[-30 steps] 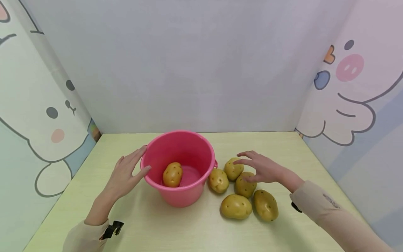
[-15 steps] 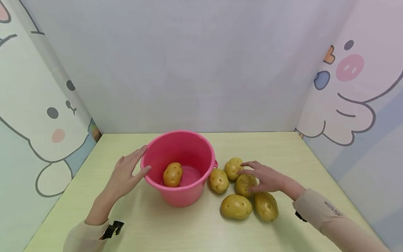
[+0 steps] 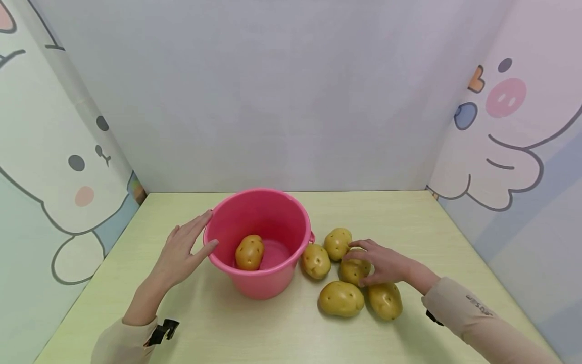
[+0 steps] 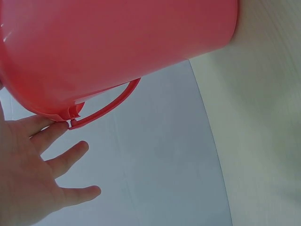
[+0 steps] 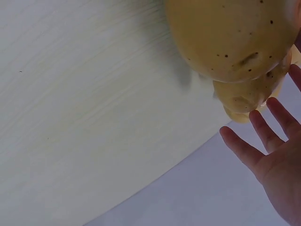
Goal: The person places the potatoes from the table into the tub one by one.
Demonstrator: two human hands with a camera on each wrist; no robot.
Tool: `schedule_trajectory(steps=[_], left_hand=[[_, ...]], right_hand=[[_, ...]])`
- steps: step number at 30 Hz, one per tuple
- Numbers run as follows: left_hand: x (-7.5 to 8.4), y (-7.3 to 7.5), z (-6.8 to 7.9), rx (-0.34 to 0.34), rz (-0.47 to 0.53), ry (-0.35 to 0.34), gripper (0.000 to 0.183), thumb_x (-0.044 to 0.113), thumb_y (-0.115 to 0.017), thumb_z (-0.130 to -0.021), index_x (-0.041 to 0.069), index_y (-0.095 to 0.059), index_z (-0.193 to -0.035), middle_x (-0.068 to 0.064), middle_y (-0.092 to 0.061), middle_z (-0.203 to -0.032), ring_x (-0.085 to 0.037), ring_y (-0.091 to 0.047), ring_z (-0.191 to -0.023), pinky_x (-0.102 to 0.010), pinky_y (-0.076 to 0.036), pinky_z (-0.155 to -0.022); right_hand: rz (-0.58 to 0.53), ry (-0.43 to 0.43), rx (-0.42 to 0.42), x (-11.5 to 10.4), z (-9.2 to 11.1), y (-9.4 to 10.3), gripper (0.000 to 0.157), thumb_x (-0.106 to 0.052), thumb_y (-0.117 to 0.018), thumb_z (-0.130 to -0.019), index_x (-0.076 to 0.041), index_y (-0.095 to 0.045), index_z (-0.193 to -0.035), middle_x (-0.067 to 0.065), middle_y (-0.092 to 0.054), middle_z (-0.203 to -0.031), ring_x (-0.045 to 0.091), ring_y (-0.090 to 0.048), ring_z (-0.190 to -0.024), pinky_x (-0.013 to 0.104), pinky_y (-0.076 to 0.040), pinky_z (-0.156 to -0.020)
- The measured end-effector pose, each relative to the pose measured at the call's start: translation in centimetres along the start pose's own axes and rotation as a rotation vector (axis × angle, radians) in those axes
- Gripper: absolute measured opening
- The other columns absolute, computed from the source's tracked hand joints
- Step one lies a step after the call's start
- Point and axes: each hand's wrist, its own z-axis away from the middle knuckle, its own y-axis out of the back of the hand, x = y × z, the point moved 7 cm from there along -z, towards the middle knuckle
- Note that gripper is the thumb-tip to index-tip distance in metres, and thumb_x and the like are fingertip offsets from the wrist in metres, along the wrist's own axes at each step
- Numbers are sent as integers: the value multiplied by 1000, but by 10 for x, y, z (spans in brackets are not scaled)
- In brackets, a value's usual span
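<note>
A pink bucket [image 3: 268, 284] stands on the table with one potato [image 3: 249, 252] inside. Against the left side of its rim rests my left hand [image 3: 179, 254], fingers extended; the left wrist view has the fingertips by the handle joint [image 4: 70, 115]. To the bucket's right, my right hand [image 3: 384, 265] is over a potato [image 3: 352, 272] in the middle of a group, thumb and fingers spread around it. In the right wrist view the fingers [image 5: 242, 145] look fairly straight; firm contact cannot be made out. The hand partly covers that potato and the right-hand potato [image 3: 385, 302].
Close by lie a back potato [image 3: 338, 243], a potato beside the bucket [image 3: 316, 261] and a front potato [image 3: 341, 299]. The pale table [image 3: 254, 338] meets a plain back wall [image 3: 286, 111] and cartoon-printed side panels [image 3: 509, 151]. The bucket's handle [image 4: 110, 106] hangs down.
My right hand has moved down and slightly right, from above the back potato to around the middle one. My left hand, the bucket and the potatoes have stayed put.
</note>
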Motion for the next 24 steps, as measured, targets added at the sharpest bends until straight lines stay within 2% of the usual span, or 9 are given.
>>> schedule_trajectory(steps=[7, 24], left_hand=[[1, 0, 0, 0, 2, -1, 66, 34, -60, -81, 12, -33, -137, -13, -36, -135, -33, -32, -120, -65, -16, -91], [1, 1, -1, 5, 12, -2, 66, 34, -60, -81, 11, -33, -136, -14, -36, -134, -34, -32, -119, -66, -16, -90]], right_hand=[[12, -1, -38, 0, -1, -7, 55, -31, -69, -74, -16, -50, -124, 17, -36, -129, 34, -33, -115, 51, -37, -86], [5, -1, -19, 4, -6, -13, 56, -32, -70, -73, -15, -51, -123, 16, -37, -124, 32, -37, -108, 49, -36, -87]])
